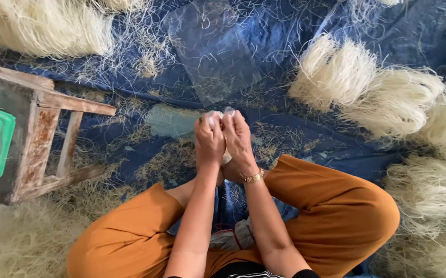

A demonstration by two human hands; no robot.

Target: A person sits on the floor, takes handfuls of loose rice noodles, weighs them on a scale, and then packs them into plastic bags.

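Between both hands (223, 141), clear plastic bag (217, 116).

We press our left hand (209, 141) and right hand (238, 139) together around what seems a clear plastic bag (219, 116), above the blue tarp (284, 139); pale noodle bundles (367, 87) lie toward its right edge.
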